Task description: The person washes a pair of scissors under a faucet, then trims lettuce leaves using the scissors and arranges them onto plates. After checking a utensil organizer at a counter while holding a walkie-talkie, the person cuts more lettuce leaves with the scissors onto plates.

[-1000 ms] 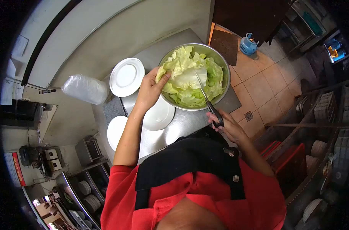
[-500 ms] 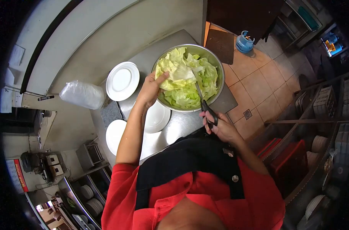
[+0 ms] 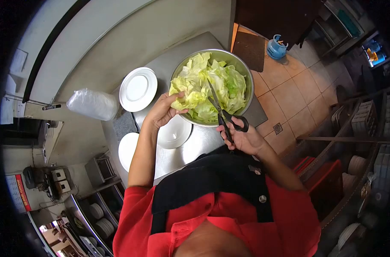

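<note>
A wide metal bowl [image 3: 249, 73] full of pale green lettuce [image 3: 235, 85] stands on the steel table. My left hand [image 3: 164, 110] is closed on a lettuce leaf [image 3: 188, 92] at the bowl's near left side. In my right hand [image 3: 243, 136] is a pair of black-handled scissors [image 3: 221, 112], the fingers in and around the handles. Its two blades are spread apart and point into the bowl, over the lettuce and just right of the held leaf.
White plates [image 3: 138, 89] lie left of the bowl, with a white bowl [image 3: 174, 132] nearer my left forearm. A clear plastic bag [image 3: 92, 105] sits at the table's left edge. A blue gas cylinder [image 3: 276, 47] stands on the tiled floor; shelves with crockery [image 3: 356, 165] are at right.
The scissors have gone from closed to open blades. My left hand has shifted slightly down and left, with the leaf lower. The right hand has turned, its palm showing more.
</note>
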A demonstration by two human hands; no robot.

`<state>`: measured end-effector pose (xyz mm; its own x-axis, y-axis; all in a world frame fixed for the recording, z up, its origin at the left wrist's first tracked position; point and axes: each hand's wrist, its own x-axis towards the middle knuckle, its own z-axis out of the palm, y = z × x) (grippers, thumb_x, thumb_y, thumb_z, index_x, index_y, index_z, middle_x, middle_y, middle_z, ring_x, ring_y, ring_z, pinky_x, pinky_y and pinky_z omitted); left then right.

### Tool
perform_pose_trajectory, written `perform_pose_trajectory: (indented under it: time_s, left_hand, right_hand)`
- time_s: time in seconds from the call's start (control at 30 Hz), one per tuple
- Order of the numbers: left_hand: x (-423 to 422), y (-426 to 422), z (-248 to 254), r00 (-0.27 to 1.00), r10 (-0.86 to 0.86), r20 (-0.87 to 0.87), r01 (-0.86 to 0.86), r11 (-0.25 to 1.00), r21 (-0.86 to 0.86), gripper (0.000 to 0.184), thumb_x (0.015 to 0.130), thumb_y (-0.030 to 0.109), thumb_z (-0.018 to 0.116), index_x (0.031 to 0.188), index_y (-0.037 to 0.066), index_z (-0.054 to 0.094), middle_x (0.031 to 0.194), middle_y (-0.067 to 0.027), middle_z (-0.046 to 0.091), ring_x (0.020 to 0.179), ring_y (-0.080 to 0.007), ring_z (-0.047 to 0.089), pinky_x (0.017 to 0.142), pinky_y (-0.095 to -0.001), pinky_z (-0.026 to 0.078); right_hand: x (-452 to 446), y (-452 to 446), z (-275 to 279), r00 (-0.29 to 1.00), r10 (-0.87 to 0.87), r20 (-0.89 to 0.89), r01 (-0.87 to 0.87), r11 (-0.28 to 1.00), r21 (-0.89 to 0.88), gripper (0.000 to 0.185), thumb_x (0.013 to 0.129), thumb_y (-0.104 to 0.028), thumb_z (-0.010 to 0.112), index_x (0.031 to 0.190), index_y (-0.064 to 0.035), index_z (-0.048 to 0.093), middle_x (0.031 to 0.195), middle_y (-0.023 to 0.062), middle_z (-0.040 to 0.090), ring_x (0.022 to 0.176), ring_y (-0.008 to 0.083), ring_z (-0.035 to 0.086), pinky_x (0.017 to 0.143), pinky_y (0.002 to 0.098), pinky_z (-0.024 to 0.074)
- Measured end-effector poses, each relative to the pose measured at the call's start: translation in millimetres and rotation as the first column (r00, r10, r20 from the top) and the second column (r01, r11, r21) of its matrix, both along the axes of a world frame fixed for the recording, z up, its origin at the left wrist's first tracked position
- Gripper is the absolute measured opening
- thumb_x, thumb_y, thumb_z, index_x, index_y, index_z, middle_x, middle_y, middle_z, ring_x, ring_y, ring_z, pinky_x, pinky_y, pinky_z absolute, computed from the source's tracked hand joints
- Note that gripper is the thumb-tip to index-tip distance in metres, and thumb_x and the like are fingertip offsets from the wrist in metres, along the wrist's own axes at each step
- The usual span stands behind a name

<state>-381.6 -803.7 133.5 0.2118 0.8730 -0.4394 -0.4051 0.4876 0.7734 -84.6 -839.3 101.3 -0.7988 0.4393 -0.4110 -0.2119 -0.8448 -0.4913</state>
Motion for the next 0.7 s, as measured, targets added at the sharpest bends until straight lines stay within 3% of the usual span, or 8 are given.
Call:
perform_pose_trajectory:
  time_s: [0.27,0.33,0.43,0.47,0.53,0.57,0.7]
  left_hand:
    - [-11.4,-8.6,0.5,0.999,-0.031,0.032,0.031,0.999,0.029,0.032,0.087,0.012,0.061,0.112,-0.006,0.052,0.104,-0.0147,0.062,0.087,-0.0199,0.066,0.071,-0.0304,0.059]
    - [-12.7,-12.4,1.9,0.992,0.108,0.069,-0.111,0.993,0.04,0.033,0.087,0.011,0.06,0.114,-0.005,0.051,0.104,-0.015,0.062,0.088,-0.0207,0.066,0.071,-0.031,0.059]
    - [-17.1,-10.7,-9.2,0.978,0.116,0.171,-0.123,0.992,0.032,0.032,0.088,0.01,0.059,0.114,-0.005,0.05,0.106,-0.0154,0.061,0.089,-0.0221,0.065,0.071,-0.0313,0.06]
    - [-15.6,-10.0,-10.0,0.971,0.125,0.204,-0.136,0.99,0.042,0.031,0.088,0.01,0.059,0.114,-0.005,0.051,0.107,-0.0158,0.061,0.09,-0.0225,0.065,0.071,-0.0312,0.06]
    - [-12.8,-11.1,-12.6,0.967,0.111,0.229,-0.122,0.992,0.032,0.032,0.087,0.01,0.059,0.114,-0.006,0.051,0.107,-0.0162,0.061,0.09,-0.0226,0.065,0.072,-0.0316,0.06]
    - [-11.9,-12.5,-13.4,0.962,0.102,0.254,-0.111,0.994,0.022,0.032,0.087,0.01,0.059,0.114,-0.006,0.051,0.107,-0.0166,0.061,0.091,-0.0227,0.065,0.073,-0.032,0.059]
    - [-13.0,-18.1,-11.6,0.969,0.036,0.245,-0.043,0.999,0.025,0.035,0.086,0.008,0.06,0.116,-0.007,0.05,0.109,-0.0169,0.06,0.093,-0.0229,0.064,0.075,-0.0336,0.059]
  right_hand:
    - [4.3,9.7,-1.5,0.996,0.092,-0.018,-0.092,0.994,-0.054,0.064,0.088,-0.057,0.046,0.117,-0.0008,0.053,0.087,0.0035,0.057,0.07,0.0161,0.054,0.062,0.0271,0.0398]
    - [24.6,-4.4,-4.4,0.996,0.086,-0.008,-0.087,0.992,-0.094,0.064,0.087,-0.056,0.049,0.118,-0.0006,0.052,0.089,0.0051,0.058,0.076,0.0171,0.056,0.067,0.0281,0.041]
    - [21.8,-21.1,3.3,1.0,0.023,0.018,-0.02,0.984,-0.175,0.054,0.094,-0.048,0.042,0.115,0.0001,0.053,0.086,0.0052,0.06,0.07,0.0154,0.053,0.064,0.0247,0.0416]
    - [17.0,-23.5,-9.6,0.999,0.04,-0.033,-0.042,0.995,-0.092,0.052,0.095,-0.046,0.042,0.116,0.0008,0.052,0.09,0.0059,0.06,0.072,0.0145,0.054,0.067,0.0247,0.0425]
    - [-8.7,-20.6,12.2,0.994,-0.089,0.069,0.105,0.949,-0.297,0.056,0.094,-0.05,0.04,0.116,0.0007,0.052,0.09,0.0054,0.058,0.073,0.0138,0.053,0.065,0.0246,0.0412]
    - [-5.9,-11.4,-13.0,0.989,0.085,-0.121,-0.09,0.995,-0.035,0.059,0.093,-0.053,0.039,0.117,0.0004,0.051,0.088,0.0044,0.056,0.071,0.0136,0.052,0.062,0.0249,0.039]
    - [-22.4,6.2,-10.6,0.989,0.016,-0.144,-0.024,0.998,-0.06,0.06,0.092,-0.055,0.04,0.116,-0.0009,0.052,0.083,0.0024,0.052,0.069,0.0123,0.05,0.06,0.0258,0.0374]
